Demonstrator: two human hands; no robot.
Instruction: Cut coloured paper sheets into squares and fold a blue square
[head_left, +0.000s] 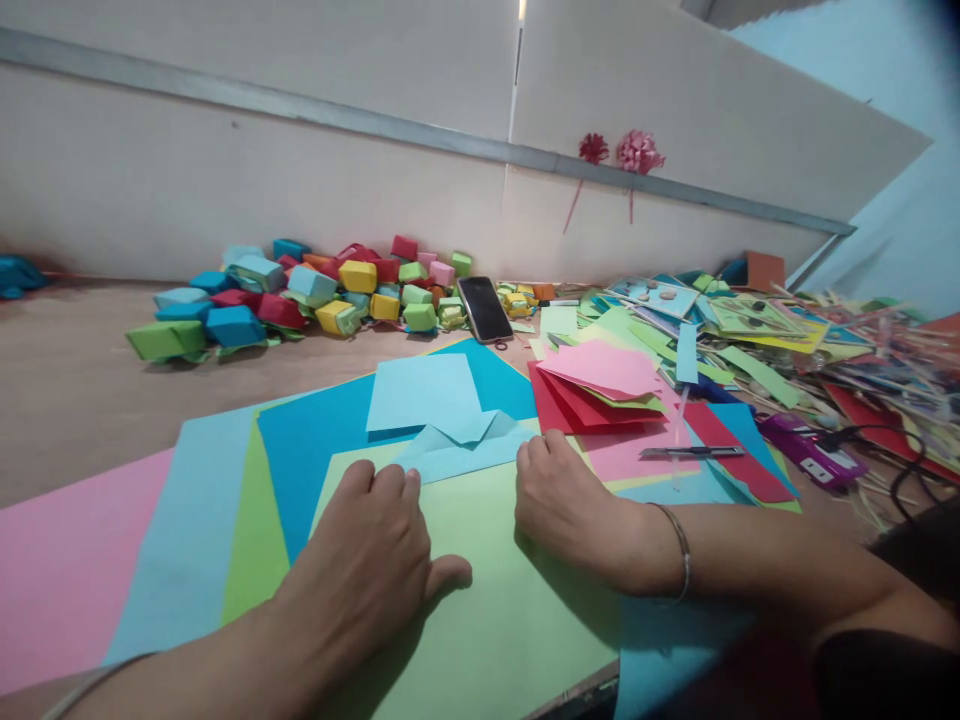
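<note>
A folded light blue paper [457, 458] lies across the top of a pale green sheet [480, 600], its upper flap partly raised. At its left end my left hand [375, 545] is closed, fingers curled down against the paper and thumb sticking out to the right. My right hand [562, 500] is closed at the paper's right end, its fingertips pressed together on the edge. Both hands hide parts of that paper. Just behind it is a square light blue sheet [424, 390], resting on a larger blue sheet [300, 430].
Small coloured paper boxes [322, 290] are heaped along the wall beside a phone [485, 308]. Folded pink and red papers [600, 385] and a cutter knife [690, 453] lie at right. Farther right are a purple power strip [814, 450] and scattered paper scraps [757, 375].
</note>
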